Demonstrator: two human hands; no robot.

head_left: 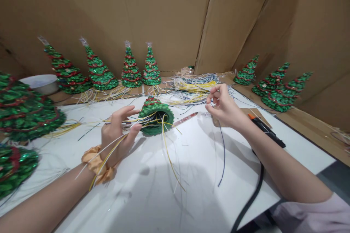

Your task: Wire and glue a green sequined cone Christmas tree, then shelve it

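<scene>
A small green Christmas tree (156, 118) lies on its side on the white table, its hollow base facing me. Yellow, white and dark wires (164, 136) spill out of the opening. My left hand (117, 131), wearing an orange scrunchie (100, 164), is beside the base with thumb and fingers apart. Wires run through the gap, and some cross the wrist. To the right, my right hand (220, 105) is raised above the table with fingertips pinched. A thin dark blue wire (224, 153) hangs below it; its upper end is hidden by the hand.
Decorated trees (131, 69) stand along the back, left and right edges. A wire bundle (195, 85) lies at the back. Near my right forearm is a black tool with an orange tip (266, 129) and a thick cable (250, 204). A white bowl (41, 83) sits back left.
</scene>
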